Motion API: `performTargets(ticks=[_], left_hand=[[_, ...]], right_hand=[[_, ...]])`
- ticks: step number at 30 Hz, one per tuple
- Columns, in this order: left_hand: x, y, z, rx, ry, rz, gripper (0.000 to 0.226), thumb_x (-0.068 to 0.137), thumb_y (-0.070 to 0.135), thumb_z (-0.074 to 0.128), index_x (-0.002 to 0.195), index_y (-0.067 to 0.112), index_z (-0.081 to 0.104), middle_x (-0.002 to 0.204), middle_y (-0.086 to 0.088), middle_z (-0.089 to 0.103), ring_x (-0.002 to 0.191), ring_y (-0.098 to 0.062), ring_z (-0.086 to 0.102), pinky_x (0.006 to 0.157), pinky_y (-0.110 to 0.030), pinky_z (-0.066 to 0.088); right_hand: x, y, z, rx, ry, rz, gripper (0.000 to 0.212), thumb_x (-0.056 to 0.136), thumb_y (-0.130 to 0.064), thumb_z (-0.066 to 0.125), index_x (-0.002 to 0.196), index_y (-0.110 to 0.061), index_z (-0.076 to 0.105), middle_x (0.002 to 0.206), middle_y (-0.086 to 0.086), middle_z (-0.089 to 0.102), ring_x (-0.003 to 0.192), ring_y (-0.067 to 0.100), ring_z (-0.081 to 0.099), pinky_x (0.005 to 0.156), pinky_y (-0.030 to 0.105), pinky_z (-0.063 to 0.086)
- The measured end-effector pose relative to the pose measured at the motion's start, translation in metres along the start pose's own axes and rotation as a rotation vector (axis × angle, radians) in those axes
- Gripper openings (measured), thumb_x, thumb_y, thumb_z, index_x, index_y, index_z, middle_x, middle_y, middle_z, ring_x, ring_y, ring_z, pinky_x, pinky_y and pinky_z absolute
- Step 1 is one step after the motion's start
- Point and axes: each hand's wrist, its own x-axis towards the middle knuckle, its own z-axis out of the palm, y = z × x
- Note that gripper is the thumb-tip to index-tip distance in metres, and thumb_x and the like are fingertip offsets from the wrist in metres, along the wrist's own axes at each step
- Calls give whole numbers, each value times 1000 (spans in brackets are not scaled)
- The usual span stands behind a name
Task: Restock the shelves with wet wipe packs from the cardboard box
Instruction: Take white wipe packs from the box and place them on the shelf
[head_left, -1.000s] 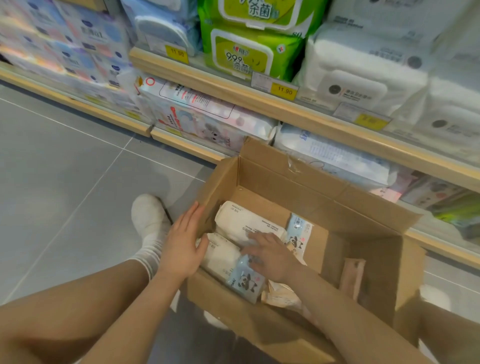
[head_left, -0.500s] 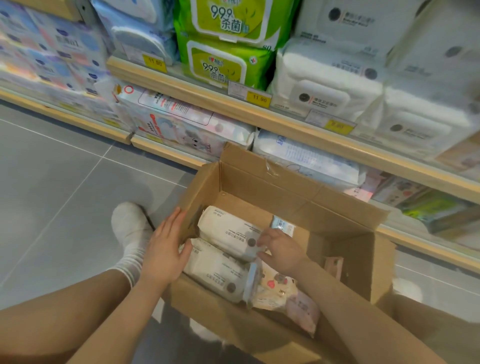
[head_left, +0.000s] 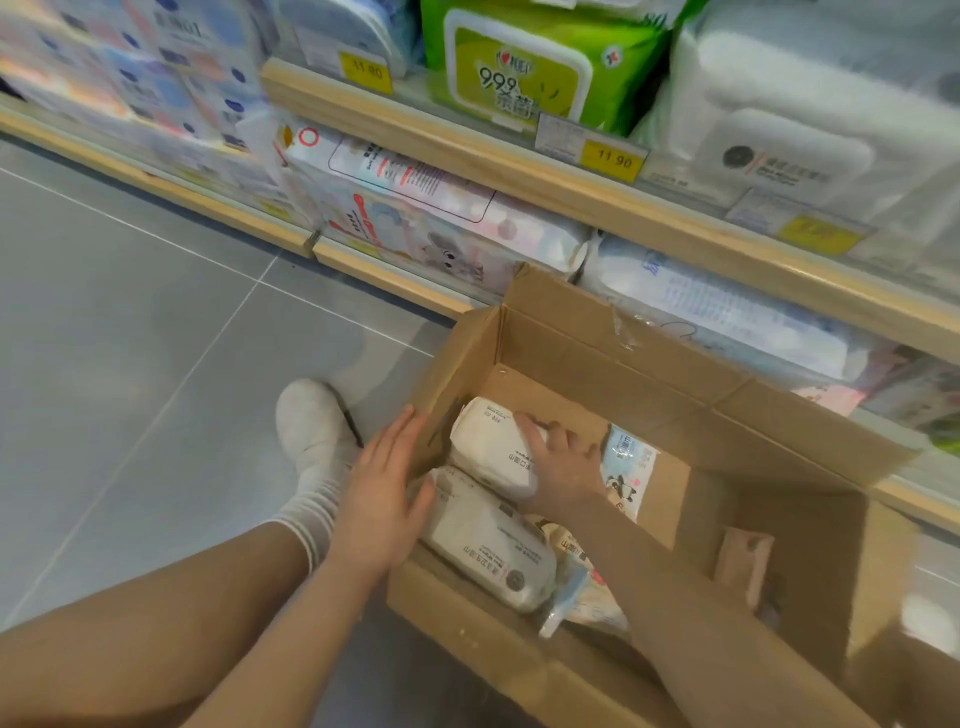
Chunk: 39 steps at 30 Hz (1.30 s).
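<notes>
- Left hand (head_left: 382, 512) is being laid flat against the left wall of the cardboard box (head_left: 613, 353), fingers straight, nothing gripped; the box is being steadied, by the look of it.
- Right hand (head_left: 563, 467) is being closed over the far white pack (head_left: 493, 447) inside the box, fingers curled round its top edge.
- The hands are being kept apart, one outside the box and one inside.
- Near white pack (head_left: 488, 540) is lying just in front of it, touching; two white packs are being counted.
- Also in the box: one panda-print pack (head_left: 626, 470), one pink pack (head_left: 743, 561) standing at the right, plus some beige and blue ones under the arm, count not clear.
- Shelves (head_left: 519, 171) beyond the box are being shown full along the front rows: one green pack (head_left: 524, 67), white packs, printed packs.
- Progress, as judged: box is being emptied down to a thin bottom layer, at least four packs left to shelve.
</notes>
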Motion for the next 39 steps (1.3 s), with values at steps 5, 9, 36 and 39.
performTargets(ticks=[5,9,36,39], left_hand=[[-2,-2,-1,87,-20,8,73,87,31,57,149,26,18,156,7,18,142,-14,18,116,-32,12],[1,14,7,348,-126,325,64,87,38,46,146,21,30,156,1,20,143,-18,16,118,-42,7],[45,33,59,684,-723,470,61,95,53,17,141,46,-21,157,6,-17,145,-17,-14,111,-45,-18],[53,31,62,640,-643,439,62,83,64,-8,141,46,-18,159,4,-9,145,-16,-10,112,-45,-16]], right_hand=[[1,6,-3,106,65,-29,102,70,-58,67,142,-41,-3,129,9,43,115,32,43,95,51,37],[-23,28,-21,191,62,11,105,66,-46,72,143,-43,1,132,4,40,120,28,39,98,49,36],[-101,141,-41,406,186,245,107,61,-42,79,142,-45,10,123,0,46,115,26,44,98,48,39],[-95,143,-35,444,170,258,107,60,-41,80,141,-46,11,121,0,47,114,26,44,97,46,39]])
